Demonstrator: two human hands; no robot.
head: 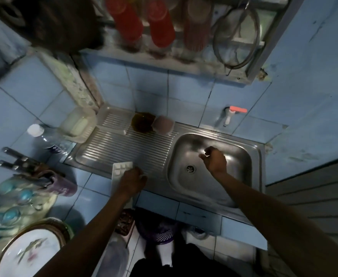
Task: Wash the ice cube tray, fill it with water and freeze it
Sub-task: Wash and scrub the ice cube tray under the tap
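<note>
Left hand [131,181] grips white ice cube tray [121,170] at drainboard [128,144] edge — right hand [216,159] w/ loosely curled fingers, holding nothing, over sink [210,188].

Steel drainboard [124,148]: brown bowl [143,121]; pink cup [163,124]; ice tray [121,168].

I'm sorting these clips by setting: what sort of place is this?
Most likely a small home kitchen. A stainless sink with a ribbed draining board sits in a blue-tiled counter below a wall tap, and a knife block and a plate stand to the left.
</note>
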